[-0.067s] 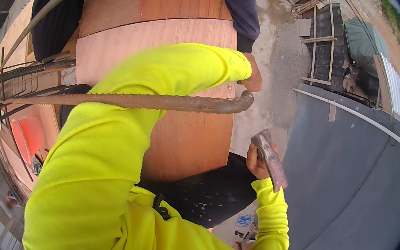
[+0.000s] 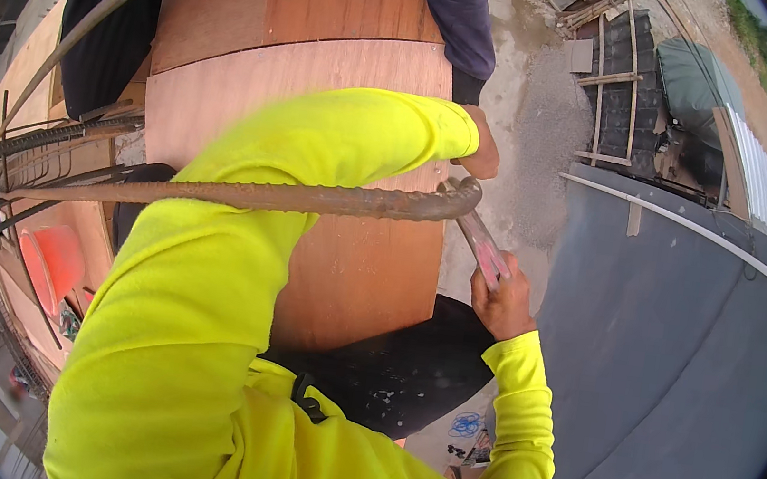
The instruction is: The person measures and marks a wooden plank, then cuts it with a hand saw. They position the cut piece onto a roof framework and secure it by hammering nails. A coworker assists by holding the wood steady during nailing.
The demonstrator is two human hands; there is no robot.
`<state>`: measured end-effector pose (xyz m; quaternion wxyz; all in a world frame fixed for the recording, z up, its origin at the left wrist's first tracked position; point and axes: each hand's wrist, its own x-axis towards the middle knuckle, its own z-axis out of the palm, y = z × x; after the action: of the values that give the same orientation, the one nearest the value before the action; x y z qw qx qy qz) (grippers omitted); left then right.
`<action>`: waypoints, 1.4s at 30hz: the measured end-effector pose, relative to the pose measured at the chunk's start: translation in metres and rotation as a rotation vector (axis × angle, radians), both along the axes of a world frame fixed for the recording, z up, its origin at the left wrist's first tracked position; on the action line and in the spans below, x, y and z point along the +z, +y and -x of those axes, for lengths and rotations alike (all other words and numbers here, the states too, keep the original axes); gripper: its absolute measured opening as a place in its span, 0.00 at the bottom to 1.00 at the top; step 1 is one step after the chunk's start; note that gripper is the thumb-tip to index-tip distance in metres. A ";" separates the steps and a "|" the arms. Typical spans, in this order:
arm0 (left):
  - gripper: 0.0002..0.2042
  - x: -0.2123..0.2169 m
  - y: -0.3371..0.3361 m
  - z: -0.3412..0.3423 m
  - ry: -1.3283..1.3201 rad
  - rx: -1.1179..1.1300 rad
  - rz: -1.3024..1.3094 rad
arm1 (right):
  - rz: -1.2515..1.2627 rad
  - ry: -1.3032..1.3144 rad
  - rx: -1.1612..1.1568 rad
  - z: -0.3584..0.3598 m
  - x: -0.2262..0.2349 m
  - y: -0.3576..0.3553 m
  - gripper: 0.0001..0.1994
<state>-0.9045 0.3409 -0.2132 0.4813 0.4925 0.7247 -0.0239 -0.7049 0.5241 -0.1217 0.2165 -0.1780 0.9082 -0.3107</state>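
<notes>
My right hand [image 2: 506, 302] is closed around the pinkish lower part of a hammer [image 2: 489, 256]. The hammer slants up toward the board's right edge, its upper end partly hidden behind the bent tip of a rusty ribbed rebar [image 2: 312, 197]. My left arm, in a bright yellow sleeve, reaches across the reddish plywood [image 2: 361, 266]. At the plywood's right edge my left hand [image 2: 481, 146] looks curled, its fingers mostly out of sight; whatever it may hold is hidden. The rebar passes over my left arm, close to the camera.
A co-worker's dark-clothed limbs [image 2: 454, 18] flank the board's far end. More rebar [image 2: 40, 150] and an orange-red container [image 2: 53, 261] are at left. On the right is a grey panel [image 2: 668, 341] with a pale pipe [image 2: 682, 228]. Blue cord [image 2: 466, 424] lies below.
My right hand has swung the hammer up and left, so its upper end now sits behind the rebar tip. My left hand stays nearly where it was.
</notes>
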 end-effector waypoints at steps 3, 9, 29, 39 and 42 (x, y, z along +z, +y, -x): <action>0.17 0.007 -0.003 0.004 0.045 0.002 0.030 | -0.061 0.076 0.020 0.004 0.001 -0.004 0.13; 0.18 0.013 -0.010 0.004 0.092 -0.091 -0.017 | 0.121 0.217 0.015 0.007 0.001 -0.008 0.14; 0.21 0.056 -0.077 -0.064 0.537 0.654 -0.827 | 0.509 -0.863 -0.611 0.019 -0.015 0.086 0.33; 0.33 0.027 -0.116 -0.114 0.852 0.869 -0.697 | 0.823 -0.973 -0.526 0.050 -0.130 0.076 0.39; 0.35 0.024 -0.114 -0.111 0.857 1.058 -0.721 | 0.895 -1.118 -0.494 0.052 -0.156 0.066 0.40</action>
<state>-0.7939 0.2268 -0.1895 -0.0844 0.1542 0.9499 0.2583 -0.7564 0.5901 -0.2780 0.4760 0.1439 0.4640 -0.7331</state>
